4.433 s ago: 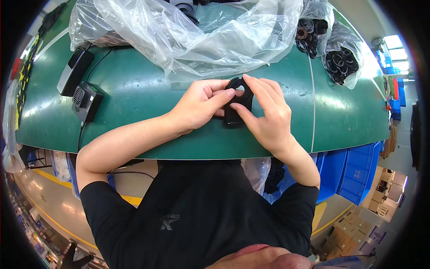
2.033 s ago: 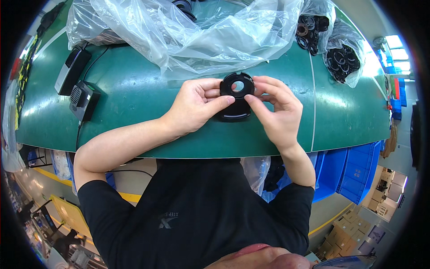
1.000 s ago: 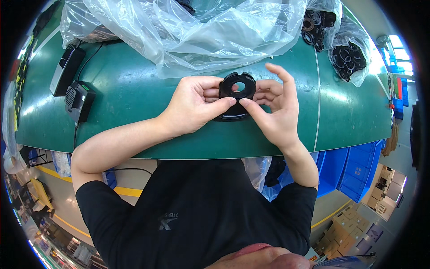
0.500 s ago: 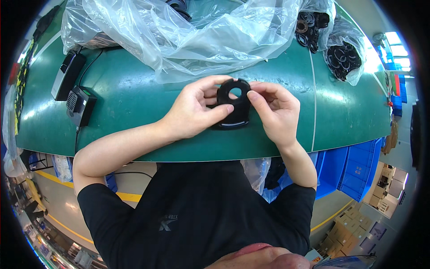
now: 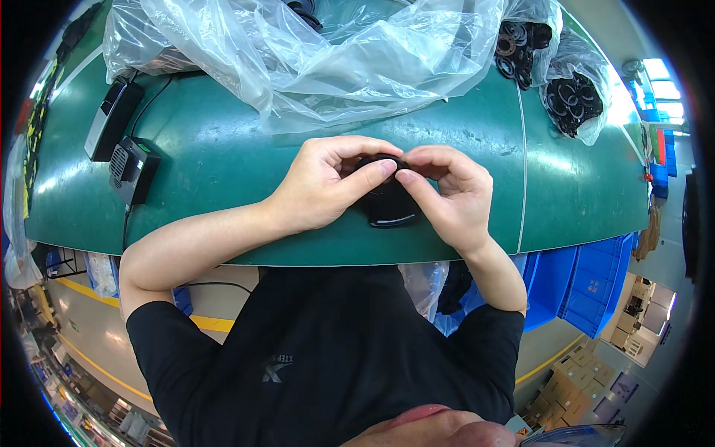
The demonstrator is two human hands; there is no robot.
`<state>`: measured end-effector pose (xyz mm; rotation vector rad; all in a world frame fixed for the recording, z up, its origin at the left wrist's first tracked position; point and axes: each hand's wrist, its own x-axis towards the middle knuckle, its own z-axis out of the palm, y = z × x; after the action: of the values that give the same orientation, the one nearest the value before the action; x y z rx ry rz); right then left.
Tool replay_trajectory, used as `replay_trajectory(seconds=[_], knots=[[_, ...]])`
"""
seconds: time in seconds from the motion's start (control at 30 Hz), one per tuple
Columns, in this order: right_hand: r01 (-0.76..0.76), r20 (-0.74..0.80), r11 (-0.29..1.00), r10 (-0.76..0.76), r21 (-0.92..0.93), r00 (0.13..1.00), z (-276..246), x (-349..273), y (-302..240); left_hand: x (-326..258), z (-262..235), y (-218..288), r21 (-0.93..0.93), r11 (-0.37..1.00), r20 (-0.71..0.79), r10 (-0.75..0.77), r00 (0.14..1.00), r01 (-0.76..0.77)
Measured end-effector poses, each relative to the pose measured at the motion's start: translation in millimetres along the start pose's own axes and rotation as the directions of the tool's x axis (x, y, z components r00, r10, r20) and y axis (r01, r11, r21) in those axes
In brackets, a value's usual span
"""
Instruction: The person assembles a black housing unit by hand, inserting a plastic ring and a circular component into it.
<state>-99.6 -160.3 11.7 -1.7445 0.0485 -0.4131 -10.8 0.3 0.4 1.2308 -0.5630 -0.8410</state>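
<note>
A black, rounded part (image 5: 390, 206) with a glossy lower edge is held between my two hands over the near side of the green table. My left hand (image 5: 328, 179) grips its upper left, thumb on top and fingers curled behind. At its upper right, my right hand (image 5: 454, 195) pinches the rim between thumb and fingers. Both thumbs nearly meet at the top of the part. The hole in the part is covered by my fingers, and whether a separate piece sits there cannot be made out.
Crumpled clear plastic sheeting (image 5: 357, 82) spreads across the far side of the green table (image 5: 246, 179). Bags of black rings (image 5: 573, 104) lie at far right. Two corded black-and-grey devices (image 5: 132, 171) stand at left. Blue crates (image 5: 592, 287) are below the table's right edge.
The part has come slightly nearer to me and tilted, so its hole no longer shows. My thumbs have moved together over its upper rim.
</note>
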Motion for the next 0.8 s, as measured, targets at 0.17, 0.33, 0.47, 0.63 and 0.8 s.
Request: replay_trajectory(seconds=[0.17, 0.33, 0.47, 0.63, 0.8], knots=[[-0.078, 0.065, 0.994, 0.083, -0.072, 0.994, -4.3, 2.0, -2.8, -1.1, -0.5, 4.1, 0.048, 0.999, -0.020, -0.024, 1.000, 0.025], [-0.106, 0.107, 0.994, 0.106, -0.002, 0.989, -6.8, 1.5, 0.5, -3.0, 0.0, 2.1, 0.061, 0.998, -0.035, -0.026, 0.999, 0.028], [-0.177, 0.152, 0.984, 0.175, -0.003, 0.973, -6.9, -0.2, -2.2, -6.4, 1.8, 1.7, 0.073, 0.996, -0.080, -0.047, 0.996, 0.053], [-0.239, 0.151, 0.968, 0.226, 0.071, 0.962, -5.2, 1.9, 0.0, -4.1, 1.6, 2.4, 0.034, 0.997, -0.094, -0.065, 0.994, 0.068], [-0.378, 0.139, 0.911, 0.358, 0.164, 0.923, -2.9, 2.1, -1.9, -3.8, 0.7, 3.1, 0.017, 0.999, -0.102, -0.034, 0.994, 0.036]])
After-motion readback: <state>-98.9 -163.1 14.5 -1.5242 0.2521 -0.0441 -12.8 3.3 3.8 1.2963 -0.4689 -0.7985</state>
